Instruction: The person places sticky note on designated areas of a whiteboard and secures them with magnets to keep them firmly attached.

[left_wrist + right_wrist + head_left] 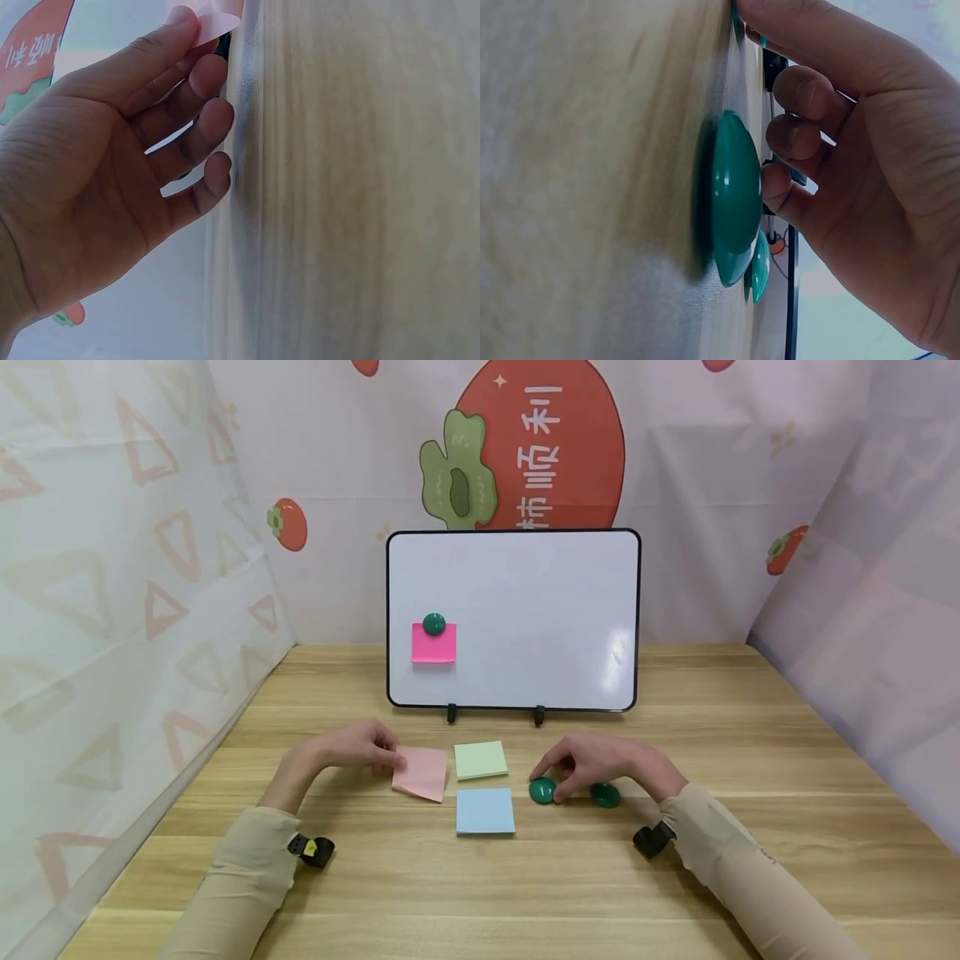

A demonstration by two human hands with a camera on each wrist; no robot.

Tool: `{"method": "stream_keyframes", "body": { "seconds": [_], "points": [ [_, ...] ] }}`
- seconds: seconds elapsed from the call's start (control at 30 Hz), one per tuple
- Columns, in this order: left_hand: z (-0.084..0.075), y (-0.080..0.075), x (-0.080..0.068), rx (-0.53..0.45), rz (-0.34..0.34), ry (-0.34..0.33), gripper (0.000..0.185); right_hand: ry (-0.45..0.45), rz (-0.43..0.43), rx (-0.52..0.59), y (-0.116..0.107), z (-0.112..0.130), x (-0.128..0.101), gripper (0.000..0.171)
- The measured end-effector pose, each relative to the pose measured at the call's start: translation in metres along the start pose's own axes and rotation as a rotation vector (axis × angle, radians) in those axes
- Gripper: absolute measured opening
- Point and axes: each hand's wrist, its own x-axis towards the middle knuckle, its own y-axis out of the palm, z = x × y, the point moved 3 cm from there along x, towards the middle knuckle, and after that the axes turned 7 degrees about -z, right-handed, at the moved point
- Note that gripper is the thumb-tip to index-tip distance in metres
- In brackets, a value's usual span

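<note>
My left hand [362, 747] pinches the left edge of a light pink sticky note [423, 772] between thumb and index finger. In the left wrist view the note [217, 22] curves away from the thumb, with the other fingers loosely bent. Thumb and index finger of my right hand [596, 762] grip a green round magnet [542, 790] at its sides, on the table. A second green magnet [604, 794] lies under that hand's wrist side. The right wrist view shows this domed magnet [735, 199] up close, with another green magnet [760, 266] behind it.
A whiteboard [525, 618] stands upright on black feet [539, 716] at the back. It bears a bright pink sticky note [433, 647] under a green magnet [434, 624]. Between my hands lie a light green sticky pad [481, 760] and a blue sticky pad [485, 812].
</note>
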Motion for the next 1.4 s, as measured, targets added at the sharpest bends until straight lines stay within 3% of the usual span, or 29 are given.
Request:
{"method": "stream_keyframes", "body": {
  "seconds": [0.37,0.67,0.93,1.2,1.4],
  "points": [
    [-0.009,-0.006,0.006,0.037,-0.108,0.065,0.029,-0.048,-0.072,-0.015,-0.006,0.003,0.0,0.035],
    [-0.013,-0.01,0.01,0.033,-0.23,0.075,0.015,-0.098,-0.111,-0.05,-0.007,0.005,0.001,0.035],
    [-0.018,-0.017,0.023,0.013,-0.28,0.036,0.019,-0.108,-0.129,-0.062,-0.008,0.007,0.0,0.036],
    [-0.037,-0.031,0.039,0.013,-0.339,0.074,0.024,-0.116,-0.14,-0.076,-0.009,0.006,0.0,0.037],
    [-0.051,-0.04,0.054,0.065,-0.375,0.075,0.026,-0.131,-0.151,-0.07,-0.009,0.005,0.001,0.037]
  ]
}}
